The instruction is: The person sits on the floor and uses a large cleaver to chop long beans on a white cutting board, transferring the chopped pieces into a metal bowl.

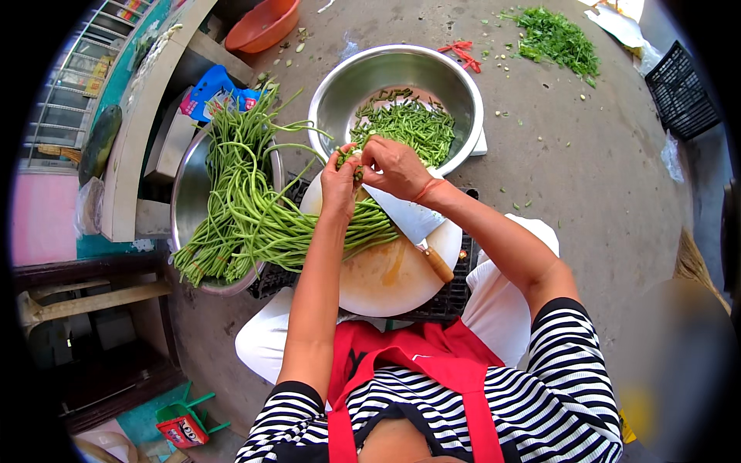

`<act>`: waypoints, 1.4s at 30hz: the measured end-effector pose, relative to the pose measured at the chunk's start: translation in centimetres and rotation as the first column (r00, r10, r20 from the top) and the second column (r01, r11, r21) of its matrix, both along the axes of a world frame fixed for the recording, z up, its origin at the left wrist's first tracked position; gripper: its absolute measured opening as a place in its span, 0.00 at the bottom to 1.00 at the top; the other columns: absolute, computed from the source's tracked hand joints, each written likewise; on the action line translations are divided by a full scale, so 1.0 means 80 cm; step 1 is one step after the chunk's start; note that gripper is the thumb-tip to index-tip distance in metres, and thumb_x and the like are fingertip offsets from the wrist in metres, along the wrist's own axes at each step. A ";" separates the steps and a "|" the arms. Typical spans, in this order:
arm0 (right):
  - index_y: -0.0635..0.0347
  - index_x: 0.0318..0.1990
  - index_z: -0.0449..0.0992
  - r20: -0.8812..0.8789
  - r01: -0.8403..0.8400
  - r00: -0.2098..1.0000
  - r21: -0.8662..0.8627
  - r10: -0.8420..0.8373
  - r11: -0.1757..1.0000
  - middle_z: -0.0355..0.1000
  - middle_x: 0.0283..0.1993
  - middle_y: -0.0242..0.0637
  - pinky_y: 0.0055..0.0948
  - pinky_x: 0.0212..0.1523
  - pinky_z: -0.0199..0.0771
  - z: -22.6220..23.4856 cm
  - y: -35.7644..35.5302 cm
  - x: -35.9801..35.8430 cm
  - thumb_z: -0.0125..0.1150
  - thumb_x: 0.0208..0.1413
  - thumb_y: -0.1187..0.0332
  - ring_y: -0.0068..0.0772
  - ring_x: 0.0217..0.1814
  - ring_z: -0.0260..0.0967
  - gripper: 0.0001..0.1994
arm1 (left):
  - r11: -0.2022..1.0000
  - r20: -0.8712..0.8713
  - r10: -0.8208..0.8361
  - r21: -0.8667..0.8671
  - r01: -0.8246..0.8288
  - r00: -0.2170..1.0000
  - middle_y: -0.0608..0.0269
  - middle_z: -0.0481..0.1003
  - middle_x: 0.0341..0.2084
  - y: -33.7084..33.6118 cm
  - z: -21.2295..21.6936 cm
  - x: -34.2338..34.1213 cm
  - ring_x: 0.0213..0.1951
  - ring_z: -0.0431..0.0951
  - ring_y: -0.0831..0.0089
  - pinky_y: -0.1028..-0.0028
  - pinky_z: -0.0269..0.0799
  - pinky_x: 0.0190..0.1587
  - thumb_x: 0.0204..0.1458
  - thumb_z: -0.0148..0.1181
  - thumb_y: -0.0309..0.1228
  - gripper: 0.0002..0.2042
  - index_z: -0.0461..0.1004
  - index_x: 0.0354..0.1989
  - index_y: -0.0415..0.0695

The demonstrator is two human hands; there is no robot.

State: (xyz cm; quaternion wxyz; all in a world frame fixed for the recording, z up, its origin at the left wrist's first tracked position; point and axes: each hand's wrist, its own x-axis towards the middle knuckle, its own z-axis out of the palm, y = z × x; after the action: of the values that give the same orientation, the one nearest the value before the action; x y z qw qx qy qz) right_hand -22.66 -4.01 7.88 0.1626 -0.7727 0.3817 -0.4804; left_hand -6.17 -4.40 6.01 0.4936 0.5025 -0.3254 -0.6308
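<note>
Head view: left hand, closed on bean pieces; right hand, fingertips pinched alongside, contents unclear. Long beans: bodyward and leftward, bowl to board, lengthwise left-to-right; left hand nearer.

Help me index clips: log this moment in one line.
left hand: holding green bunch; right hand: beside left; knife: on round board; cut pieces: in steel bowl; long beans: from basin onto board
</note>
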 end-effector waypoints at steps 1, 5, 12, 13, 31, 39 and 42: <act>0.62 0.31 0.73 0.030 0.021 0.999 0.076 -0.023 0.997 0.73 0.28 0.41 0.31 0.31 0.73 -0.005 0.001 0.004 0.63 0.50 0.72 0.39 0.28 0.73 0.05 | 0.999 0.019 0.038 0.024 -0.039 0.999 0.69 0.77 0.31 -0.011 -0.008 -0.008 0.28 0.76 0.81 0.80 0.70 0.27 0.59 0.59 0.27 0.13 0.72 0.52 0.46; 0.64 0.32 0.76 0.072 0.132 0.981 0.443 -0.182 0.887 0.76 0.27 0.41 0.29 0.32 0.74 -0.039 -0.039 -0.001 0.62 0.52 0.68 0.32 0.27 0.75 0.07 | 0.990 0.139 0.014 0.136 -0.033 0.990 0.65 0.77 0.38 -0.071 -0.027 -0.027 0.36 0.78 0.76 0.73 0.77 0.34 0.55 0.65 0.28 0.22 0.68 0.58 0.44; 0.67 0.37 0.76 0.627 -0.369 0.675 0.744 -0.389 0.558 0.77 0.34 0.37 0.26 0.39 0.82 -0.054 -0.071 -0.020 0.62 0.57 0.72 0.26 0.33 0.76 0.07 | 0.975 0.629 -0.221 0.138 0.173 0.745 0.43 0.69 0.55 -0.126 0.004 -0.038 0.54 0.75 0.54 0.51 0.78 0.46 0.44 0.75 0.27 0.49 0.49 0.73 0.48; 0.67 0.37 0.77 0.654 -0.409 0.644 0.733 -0.396 0.544 0.76 0.34 0.36 0.27 0.40 0.83 -0.047 -0.071 -0.019 0.61 0.58 0.73 0.26 0.34 0.77 0.05 | 0.979 0.680 -0.181 0.053 0.199 0.711 0.51 0.73 0.46 -0.123 0.008 -0.029 0.40 0.80 0.65 0.68 0.80 0.31 0.34 0.81 0.33 0.51 0.56 0.70 0.46; 0.63 0.39 0.77 0.760 -0.645 0.605 0.643 -0.237 0.414 0.78 0.40 0.37 0.26 0.44 0.82 -0.003 -0.027 -0.046 0.63 0.59 0.70 0.22 0.38 0.75 0.06 | 0.956 0.521 0.070 -0.278 0.091 0.851 0.72 0.77 0.29 -0.019 0.048 0.012 0.34 0.73 0.81 0.81 0.69 0.43 0.57 0.66 0.35 0.14 0.81 0.45 0.38; 0.64 0.40 0.79 0.693 -0.577 0.712 0.668 -0.111 0.470 0.78 0.38 0.35 0.25 0.42 0.81 0.007 -0.024 -0.043 0.67 0.57 0.66 0.24 0.39 0.76 0.11 | 0.989 0.227 -0.100 -0.084 0.121 0.969 0.64 0.81 0.39 -0.004 0.053 -0.011 0.43 0.78 0.79 0.76 0.71 0.49 0.59 0.63 0.34 0.12 0.81 0.44 0.39; 0.64 0.40 0.79 0.689 -0.578 0.717 0.673 -0.106 0.461 0.78 0.38 0.36 0.26 0.42 0.81 0.003 -0.021 -0.042 0.67 0.57 0.66 0.24 0.39 0.77 0.10 | 0.996 0.107 0.045 -0.080 -0.036 0.993 0.64 0.81 0.38 0.003 0.055 -0.015 0.42 0.79 0.78 0.74 0.72 0.47 0.58 0.64 0.33 0.09 0.81 0.41 0.40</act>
State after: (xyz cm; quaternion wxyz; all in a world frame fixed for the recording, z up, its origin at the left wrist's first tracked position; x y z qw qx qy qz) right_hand -25.99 -5.70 8.15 0.7150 -0.4157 0.3646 -0.4279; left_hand -7.39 -4.19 10.43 0.5071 0.5231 -0.3659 -0.5791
